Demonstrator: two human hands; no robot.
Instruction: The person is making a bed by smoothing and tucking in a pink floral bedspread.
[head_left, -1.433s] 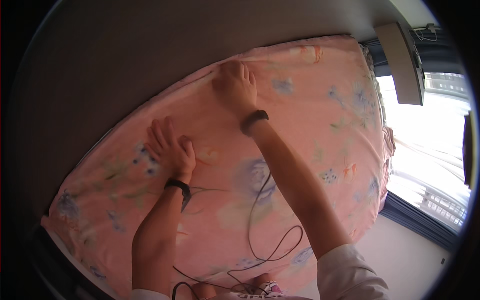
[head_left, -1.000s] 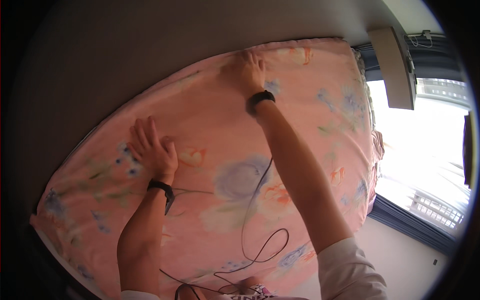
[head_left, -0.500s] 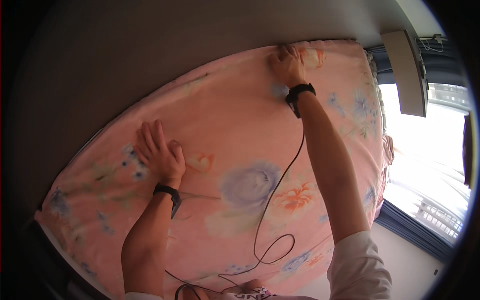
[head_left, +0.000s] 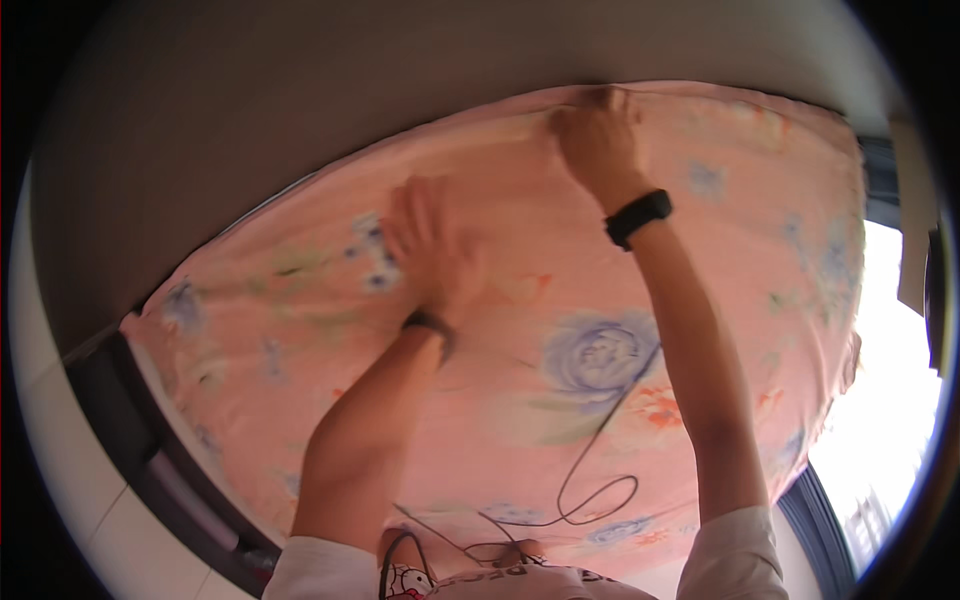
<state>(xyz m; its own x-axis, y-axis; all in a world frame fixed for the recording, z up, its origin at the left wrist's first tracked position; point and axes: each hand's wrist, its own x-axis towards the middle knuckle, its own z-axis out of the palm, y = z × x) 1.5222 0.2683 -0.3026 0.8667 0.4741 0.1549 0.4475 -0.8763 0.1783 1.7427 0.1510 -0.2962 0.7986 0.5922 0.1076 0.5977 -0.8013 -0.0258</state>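
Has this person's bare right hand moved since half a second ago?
Yes, leftward. Judged against the small, pale-blue flower printed on the pink floral cloth sheet, the right hand was right beside it and now sits clearly to its left.

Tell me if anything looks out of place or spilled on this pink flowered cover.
One thing stands out: a thin dark cable lies in a loose loop on the near part of the pink cover, which looks odd on bedding. No spill shows.
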